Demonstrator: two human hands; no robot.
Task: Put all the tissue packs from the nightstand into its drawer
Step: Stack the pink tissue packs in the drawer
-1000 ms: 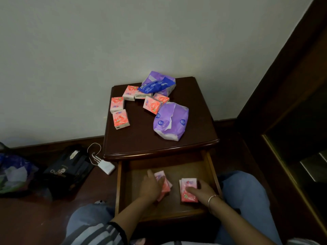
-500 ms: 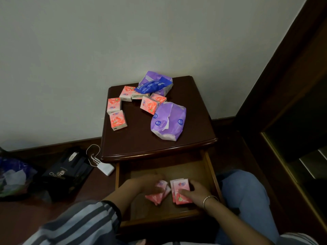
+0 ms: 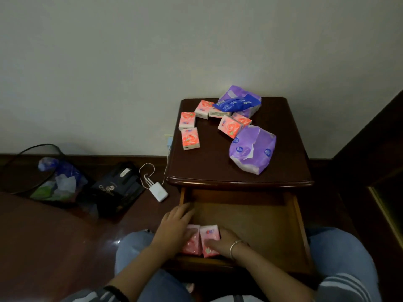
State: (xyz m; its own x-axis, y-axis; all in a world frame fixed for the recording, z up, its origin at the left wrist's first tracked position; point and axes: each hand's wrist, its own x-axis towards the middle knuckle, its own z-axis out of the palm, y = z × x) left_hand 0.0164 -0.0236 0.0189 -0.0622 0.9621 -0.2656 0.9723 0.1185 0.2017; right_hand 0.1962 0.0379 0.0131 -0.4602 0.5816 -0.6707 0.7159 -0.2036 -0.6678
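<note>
The dark wooden nightstand (image 3: 207, 166) stands against the wall with its drawer (image 3: 257, 225) pulled open. On its top lie several small pink tissue packs (image 3: 190, 138), a large purple pack (image 3: 253, 149), a second purple pack (image 3: 236, 93) at the back and a blue pack (image 3: 237, 103) on that one. Two pink packs lie side by side in the drawer's front left corner. My left hand (image 3: 174, 229) rests with straight fingers on the left pack (image 3: 193, 243). My right hand (image 3: 222, 243) holds the right pack (image 3: 209, 235) between thumb and fingers.
On the floor to the left are a white charger (image 3: 159, 192) with its cable, a black box (image 3: 115, 188) and a mesh wastebasket (image 3: 43, 177) with rubbish. Dark wooden furniture (image 3: 381, 149) stands close on the right. My knees flank the drawer.
Both hands have slid the two pink packs from the drawer's middle to its front left corner, where they now lie side by side. The view has shifted left.
</note>
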